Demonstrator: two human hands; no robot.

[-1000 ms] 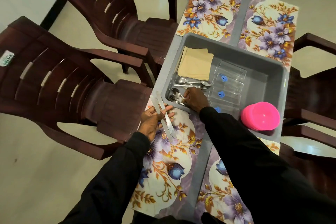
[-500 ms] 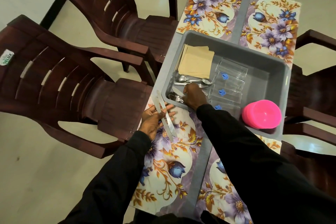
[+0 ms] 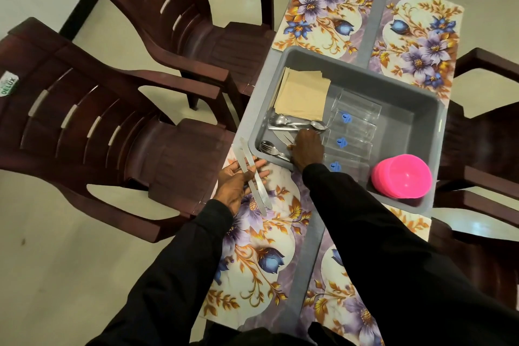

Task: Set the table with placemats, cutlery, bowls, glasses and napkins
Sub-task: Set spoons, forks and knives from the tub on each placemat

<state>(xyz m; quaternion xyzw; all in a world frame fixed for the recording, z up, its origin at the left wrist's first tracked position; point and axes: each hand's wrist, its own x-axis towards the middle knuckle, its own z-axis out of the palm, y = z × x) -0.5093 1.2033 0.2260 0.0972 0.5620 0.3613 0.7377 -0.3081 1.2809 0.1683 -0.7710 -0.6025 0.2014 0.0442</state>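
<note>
Fingers (image 3: 262, 174) of the left hand (image 3: 234, 187) lie straight, palm up, carrying two knives (image 3: 254, 180) across them, with the blades pointing back over the near-left placemat (image 3: 261, 255) on the table (image 3: 311, 247). The right hand (image 3: 307, 149) is inside the grey tub (image 3: 393, 87), fingertips down among the loose cutlery (image 3: 269, 147) in its near-left corner — whether they grasp any piece cannot be told. Napkins (image 3: 303, 95), glasses (image 3: 354, 126) and pink bowls (image 3: 401, 175) also sit in the tub.

Two knives (image 3: 264, 196) lie across the upturned left hand (image 3: 234, 187); spoons (image 3: 292, 122), forks (image 3: 271, 149), tan napkins (image 3: 303, 95), clear glasses (image 3: 354, 123) and pink bowls (image 3: 401, 175) sit in the tub (image 3: 407, 98).
</note>
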